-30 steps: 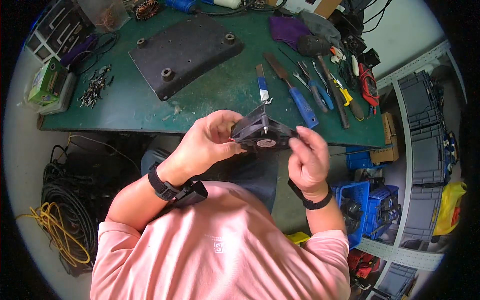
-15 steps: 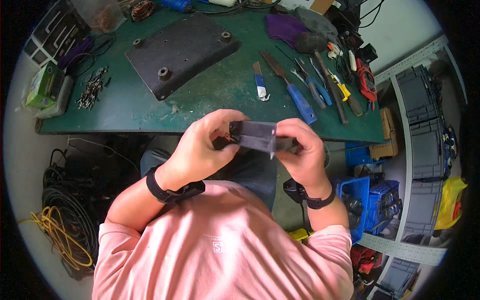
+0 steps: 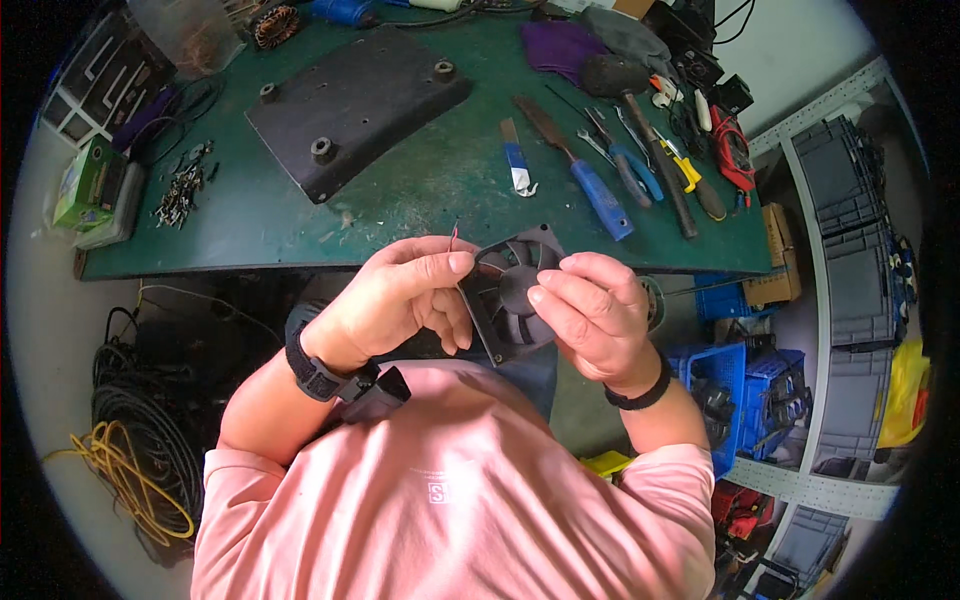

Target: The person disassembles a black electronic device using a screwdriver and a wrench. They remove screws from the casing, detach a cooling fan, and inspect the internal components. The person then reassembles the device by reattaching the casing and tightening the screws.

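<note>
Between my hands, in front of the bench's near edge, is a square black cooling fan (image 3: 517, 290), tilted so its blades and hub face up toward me. My left hand (image 3: 415, 290) grips the fan's left side, thumb on top near the corner. A thin red wire (image 3: 454, 236) sticks up beside that thumb. My right hand (image 3: 600, 315) has its fingertips on the right side of the fan, close to the blades and frame; part of the frame there is hidden behind the fingers.
On the green bench (image 3: 420, 225) lie a black metal plate (image 3: 365, 105) with round feet, a pile of screws (image 3: 183, 187), a scraper (image 3: 516, 160), a blue-handled chisel (image 3: 598, 200), pliers (image 3: 632, 178) and a hammer (image 3: 660, 160). Blue crates (image 3: 770, 400) and shelving stand at right, coiled cables (image 3: 145, 450) at left.
The fan has turned from edge-on to showing its bladed face. My right fingers have shifted from its right edge onto its face; my left hand still holds its left side.
</note>
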A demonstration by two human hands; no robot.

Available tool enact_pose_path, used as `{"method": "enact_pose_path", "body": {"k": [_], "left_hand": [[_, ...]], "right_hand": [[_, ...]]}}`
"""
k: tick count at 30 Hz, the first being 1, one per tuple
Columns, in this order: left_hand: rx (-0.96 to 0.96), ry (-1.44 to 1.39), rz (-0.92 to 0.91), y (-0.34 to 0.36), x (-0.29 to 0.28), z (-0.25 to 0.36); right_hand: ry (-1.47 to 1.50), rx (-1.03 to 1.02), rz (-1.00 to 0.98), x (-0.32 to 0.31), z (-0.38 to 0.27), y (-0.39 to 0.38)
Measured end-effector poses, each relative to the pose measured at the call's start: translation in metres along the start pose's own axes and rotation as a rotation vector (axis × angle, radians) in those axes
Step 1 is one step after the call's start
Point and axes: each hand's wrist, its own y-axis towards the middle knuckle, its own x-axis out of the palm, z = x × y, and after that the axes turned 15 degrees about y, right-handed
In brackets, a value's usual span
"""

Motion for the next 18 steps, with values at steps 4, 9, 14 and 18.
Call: {"method": "enact_pose_path", "body": {"k": [4, 9, 14, 18], "left_hand": [[0.069, 0.058, 0.013, 0.001, 0.001, -0.002], [0.184, 0.079, 0.062, 0.001, 0.009, -0.003], [0.241, 0.219, 0.098, -0.001, 0.009, 0.002], [0.340, 0.378, 0.220, 0.002, 0.014, -0.007]], "right_hand": [[-0.058, 0.016, 0.015, 0.002, 0.001, -0.002], [-0.110, 0.073, 0.004, 0.004, 0.000, -0.005], [-0.011, 0.260, -0.003, 0.008, -0.010, -0.002], [0.183, 0.375, 0.057, 0.001, -0.015, 0.006]]}}
